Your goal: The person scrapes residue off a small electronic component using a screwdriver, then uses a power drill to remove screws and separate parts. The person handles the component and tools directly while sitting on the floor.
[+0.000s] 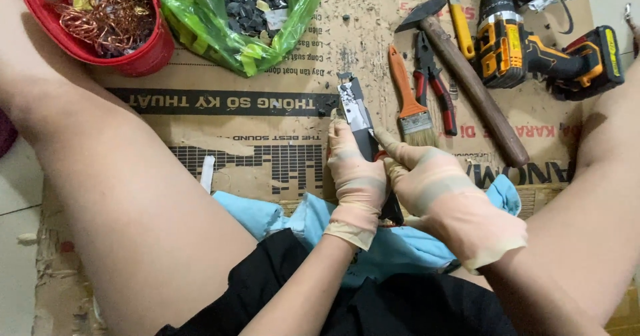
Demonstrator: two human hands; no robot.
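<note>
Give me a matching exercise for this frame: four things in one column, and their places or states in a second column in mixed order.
Things:
1. copper wire
2. paintbrush
3. cordless drill
4. long dark part

Places or states:
A. lying on the cardboard between the dark part and the red-handled pliers
B. gripped by the gloved left hand, with the right hand working at it
C. piled in the red bowl at top left
D. lying at top right, beyond the hammer

Pairs: 1-C, 2-A, 3-D, 4-B
</note>
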